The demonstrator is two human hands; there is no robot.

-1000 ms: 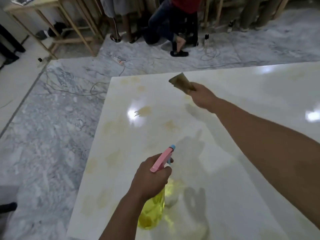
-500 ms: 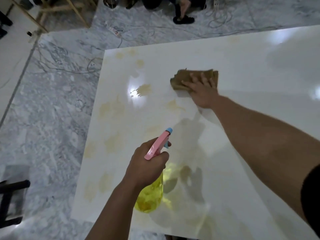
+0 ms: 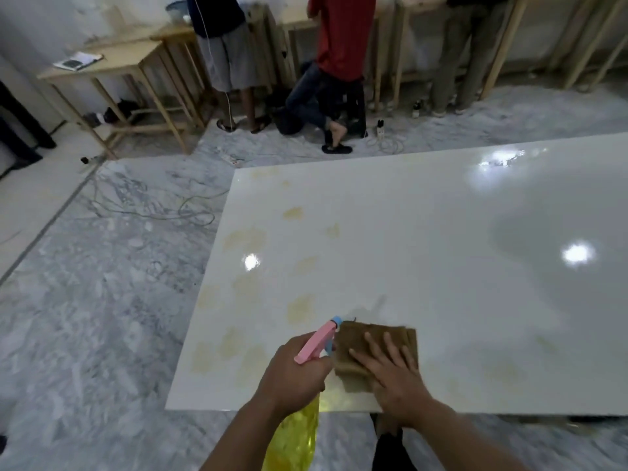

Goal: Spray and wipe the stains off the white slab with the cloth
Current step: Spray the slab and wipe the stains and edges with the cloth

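Note:
A large glossy white slab (image 3: 424, 273) lies flat, with several pale yellow stains (image 3: 300, 309) across its left part. My right hand (image 3: 390, 372) presses flat on a folded brown cloth (image 3: 356, 338) near the slab's front edge. My left hand (image 3: 292, 375) is closed around the neck of a yellow spray bottle (image 3: 292, 440) with a pink trigger head (image 3: 316, 341), held just left of the cloth, nozzle pointing away over the slab.
Grey marbled floor (image 3: 102, 300) surrounds the slab, with loose cables (image 3: 153, 205) to the far left. Three people (image 3: 343, 62) stand or kneel at wooden benches (image 3: 112, 62) along the back wall. A power strip (image 3: 380, 129) lies near them.
My right hand has dragged the cloth from the middle of the slab back to the front edge, beside the bottle. The camera has tilted up, showing the back of the room.

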